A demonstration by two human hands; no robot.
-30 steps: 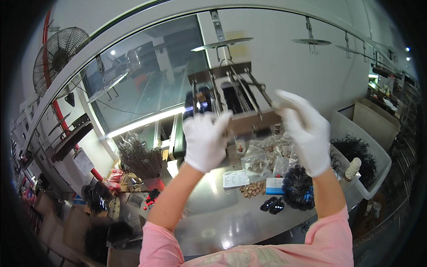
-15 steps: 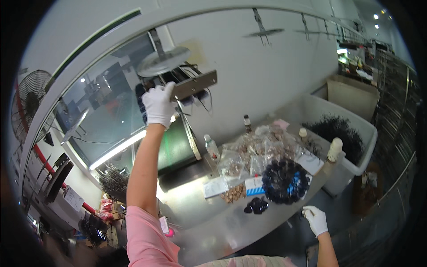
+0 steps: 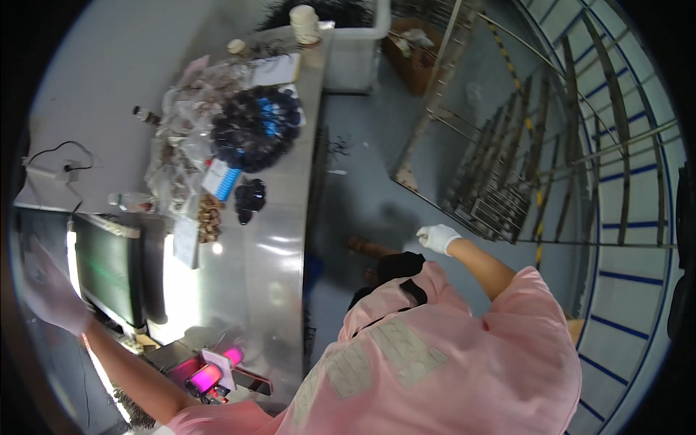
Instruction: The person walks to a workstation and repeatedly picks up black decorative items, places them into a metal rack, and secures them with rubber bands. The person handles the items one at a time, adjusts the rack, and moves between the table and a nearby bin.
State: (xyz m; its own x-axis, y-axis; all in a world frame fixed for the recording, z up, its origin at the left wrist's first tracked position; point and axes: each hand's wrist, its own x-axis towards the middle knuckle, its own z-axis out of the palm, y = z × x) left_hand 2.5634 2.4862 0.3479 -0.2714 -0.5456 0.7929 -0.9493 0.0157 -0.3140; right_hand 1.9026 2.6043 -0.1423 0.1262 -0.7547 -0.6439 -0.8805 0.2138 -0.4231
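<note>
We are beside a shiny steel table (image 3: 272, 290), its far part crowded.
To its right a barred metal rack (image 3: 404, 176) stands on the floor; at the far end a pale plastic bin (image 3: 351, 65) holds wispy black strands (image 3: 348, 11). On the left, a smooth dark green belt (image 3: 109, 268) lies just right of our left hand (image 3: 54, 290), gloved and blurred, so we cannot tell its grip. Crinkled clear bags (image 3: 181, 127) heap beside a ring of dark, petal-like pieces (image 3: 239, 134). Our gloved right hand (image 3: 438, 238), over the floor near the rack, has its fingers curled narrow; we cannot tell whether it holds anything. Smaller are a flat white card (image 3: 185, 243), too blurred to read, a white cylindrical bottle (image 3: 305, 25) and blocky brown chips (image 3: 209, 217).
</note>
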